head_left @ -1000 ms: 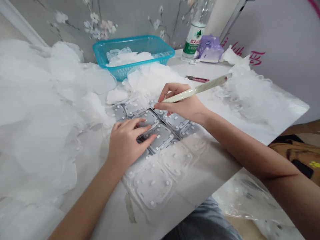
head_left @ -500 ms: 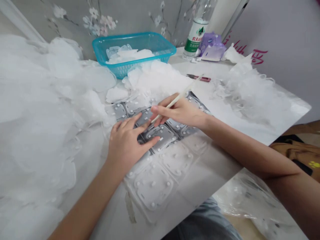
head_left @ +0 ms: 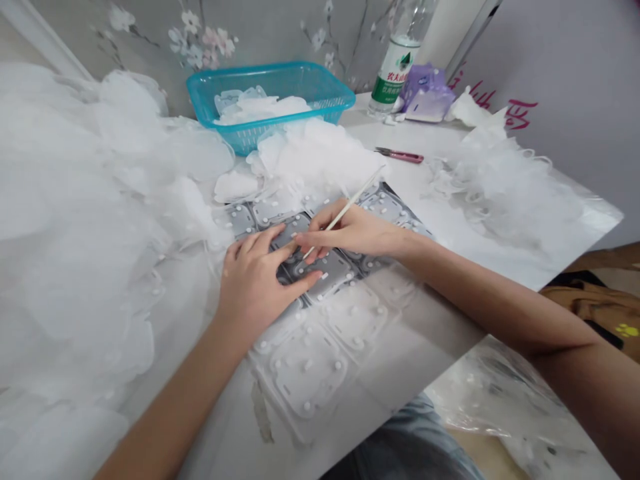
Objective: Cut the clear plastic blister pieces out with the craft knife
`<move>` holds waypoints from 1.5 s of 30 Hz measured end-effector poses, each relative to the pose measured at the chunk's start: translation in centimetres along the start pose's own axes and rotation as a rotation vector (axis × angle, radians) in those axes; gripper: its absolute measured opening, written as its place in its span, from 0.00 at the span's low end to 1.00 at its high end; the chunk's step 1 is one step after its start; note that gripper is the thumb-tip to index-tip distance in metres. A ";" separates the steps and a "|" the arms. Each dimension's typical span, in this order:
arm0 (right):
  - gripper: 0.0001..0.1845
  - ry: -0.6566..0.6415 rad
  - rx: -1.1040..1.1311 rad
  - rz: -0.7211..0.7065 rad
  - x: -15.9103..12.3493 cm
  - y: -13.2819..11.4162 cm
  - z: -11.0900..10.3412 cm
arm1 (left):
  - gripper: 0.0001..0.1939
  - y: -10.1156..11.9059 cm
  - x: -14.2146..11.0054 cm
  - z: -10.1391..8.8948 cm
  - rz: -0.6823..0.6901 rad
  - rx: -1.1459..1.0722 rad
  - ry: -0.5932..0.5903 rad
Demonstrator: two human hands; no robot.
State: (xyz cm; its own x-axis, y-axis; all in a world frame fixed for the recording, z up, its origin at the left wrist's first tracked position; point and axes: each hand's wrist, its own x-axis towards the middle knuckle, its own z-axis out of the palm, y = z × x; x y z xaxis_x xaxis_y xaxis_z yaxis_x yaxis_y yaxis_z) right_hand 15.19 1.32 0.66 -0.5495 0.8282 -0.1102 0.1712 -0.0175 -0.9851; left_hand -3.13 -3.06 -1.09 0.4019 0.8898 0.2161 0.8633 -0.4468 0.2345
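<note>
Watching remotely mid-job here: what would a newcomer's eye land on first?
A billowing heap of white sheer fabric fills the left of the view. At centre, the left hand rests on a grey moulded sheet studded with white dots, while the right hand pinches a thin stick. A teal plastic basket sits behind.

A white [head_left: 440,143] surface carries a translucent moulded sheet studded with white beads [head_left: 305,373] across its middle, with heaped sheer white fabric [head_left: 75,200] spilling over the left side and a smaller heap [head_left: 505,193] at the right. Along the back stand a teal plastic basket [head_left: 240,137] and a plastic water bottle [head_left: 393,73], beside a purple tissue packet [head_left: 425,97]; a pink utility knife [head_left: 400,155] lies nearer.
</note>
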 end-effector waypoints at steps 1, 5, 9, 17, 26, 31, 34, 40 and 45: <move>0.09 0.000 -0.016 0.010 0.0 -0.1 -0.1 | 0.23 0.0 0.0 0.0 0.000 0.001 -0.002; 0.09 0.022 -0.067 0.025 -0.1 -0.2 -0.6 | 0.25 0.1 0.0 -0.1 -0.004 0.004 0.001; 0.08 0.027 -0.098 0.033 -0.1 -0.4 -1.5 | 0.27 0.2 0.0 -0.2 -0.001 0.004 0.005; 0.09 0.012 -0.199 0.079 -0.3 -1.5 -2.5 | 0.27 0.3 -0.1 -0.3 -0.022 0.011 0.005; 0.08 0.117 -0.174 0.150 -0.2 -1.6 -2.4 | 0.26 0.3 -0.1 -0.1 -0.020 0.017 0.015; 0.08 0.143 -0.069 0.136 0.1 -0.6 -2.1 | 0.27 0.3 -0.1 -0.1 -0.023 0.008 0.010; 0.09 0.161 -0.033 0.102 0.3 0.0 -1.8 | 0.26 0.3 0.0 -0.1 -0.022 0.002 0.011; 0.12 0.306 0.077 0.041 0.5 -0.2 -1.1 | 0.26 0.4 0.0 0.0 -0.015 0.014 0.030; 0.12 0.231 0.054 0.034 0.2 -0.4 0.1 | 0.27 0.2 0.0 0.0 -0.031 0.025 0.020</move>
State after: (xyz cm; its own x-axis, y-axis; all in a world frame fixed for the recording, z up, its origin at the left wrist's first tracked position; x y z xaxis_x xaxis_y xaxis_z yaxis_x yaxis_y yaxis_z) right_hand 14.96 1.41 1.00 -0.3415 0.9326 -0.1165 0.1392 -0.0724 -0.9876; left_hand -2.95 -3.19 -1.08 0.3687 0.9011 0.2284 0.8827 -0.4164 0.2178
